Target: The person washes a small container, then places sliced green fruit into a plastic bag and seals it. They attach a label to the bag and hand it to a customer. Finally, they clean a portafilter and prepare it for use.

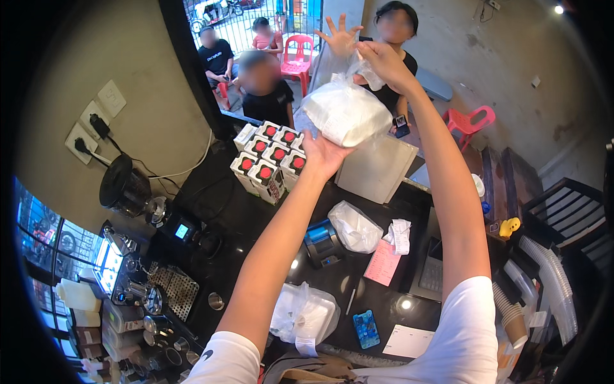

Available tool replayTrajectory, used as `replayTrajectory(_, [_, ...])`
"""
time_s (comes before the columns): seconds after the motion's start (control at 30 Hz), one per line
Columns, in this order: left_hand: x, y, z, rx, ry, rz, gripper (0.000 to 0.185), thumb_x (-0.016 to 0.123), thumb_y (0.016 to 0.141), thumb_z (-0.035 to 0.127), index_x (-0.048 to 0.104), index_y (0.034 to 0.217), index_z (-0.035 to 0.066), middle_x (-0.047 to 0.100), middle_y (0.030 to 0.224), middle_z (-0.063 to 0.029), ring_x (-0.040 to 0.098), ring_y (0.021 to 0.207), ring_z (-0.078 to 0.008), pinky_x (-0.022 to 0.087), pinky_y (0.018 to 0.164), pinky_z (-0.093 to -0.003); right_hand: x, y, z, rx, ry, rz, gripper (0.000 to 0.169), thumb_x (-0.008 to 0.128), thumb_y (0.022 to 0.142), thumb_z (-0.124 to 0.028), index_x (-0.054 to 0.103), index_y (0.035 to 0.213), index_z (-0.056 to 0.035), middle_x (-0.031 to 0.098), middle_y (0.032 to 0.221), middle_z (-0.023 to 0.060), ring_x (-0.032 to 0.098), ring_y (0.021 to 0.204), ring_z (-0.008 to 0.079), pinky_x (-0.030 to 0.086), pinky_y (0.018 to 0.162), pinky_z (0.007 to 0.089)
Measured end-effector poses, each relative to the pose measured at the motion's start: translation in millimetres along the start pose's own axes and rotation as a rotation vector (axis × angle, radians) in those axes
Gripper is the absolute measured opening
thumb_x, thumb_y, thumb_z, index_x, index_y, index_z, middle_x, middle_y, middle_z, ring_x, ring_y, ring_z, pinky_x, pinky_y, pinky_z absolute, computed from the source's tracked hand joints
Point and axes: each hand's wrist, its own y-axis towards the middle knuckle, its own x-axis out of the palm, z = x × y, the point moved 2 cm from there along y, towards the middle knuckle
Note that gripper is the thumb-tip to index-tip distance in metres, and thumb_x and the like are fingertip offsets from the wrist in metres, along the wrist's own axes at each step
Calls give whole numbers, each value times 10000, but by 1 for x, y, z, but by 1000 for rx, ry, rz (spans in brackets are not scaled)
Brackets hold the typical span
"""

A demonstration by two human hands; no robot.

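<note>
A clear plastic bag with a white takeaway box (348, 113) in it hangs over the far side of the counter. My right hand (391, 67) grips the gathered top of the bag. From below, my left hand (326, 153) supports the near left corner of the box. Just behind the bag's top, another person's raised hand (339, 37) has its fingers spread. That person (407, 60) stands across the counter, with a phone (401, 126) in the other hand. A printed slip shows on the box's near side.
Several milk cartons (264, 153) stand left of my left hand. On the black counter lie wrapped packages (355, 225) (307, 312), a receipt printer (322, 242), pink paper (383, 263) and a smartphone (366, 329). A coffee grinder (124, 187) stands left; a laptop (429, 269) sits right.
</note>
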Motion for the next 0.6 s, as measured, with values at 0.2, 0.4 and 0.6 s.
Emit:
replayTrajectory(0.2, [23,10,-21,54,12,-41,830,152,999,729,199,1609,167,264,1648,-146,280,1499,-417,245,1154,-715,0,-5,-10,69,135,72,411,562,1051,-408,678,1056,-14,607,816,-17,523,614,52,459,534,220])
replayTrajectory(0.4, [32,14,-32,86,46,-72,837,249,987,749,237,1594,172,311,1626,-139,344,1472,-397,299,1137,-685,-17,24,-13,200,16,-105,397,695,965,-398,700,1033,-6,631,794,14,552,577,85,445,499,221])
replayTrajectory(0.6, [43,6,-41,53,81,-104,801,318,1004,704,277,1574,143,378,1588,-146,390,1446,-393,330,1145,-643,-30,55,-31,93,-399,-234,324,762,911,-268,715,1095,-5,654,850,21,577,651,92,488,545,222])
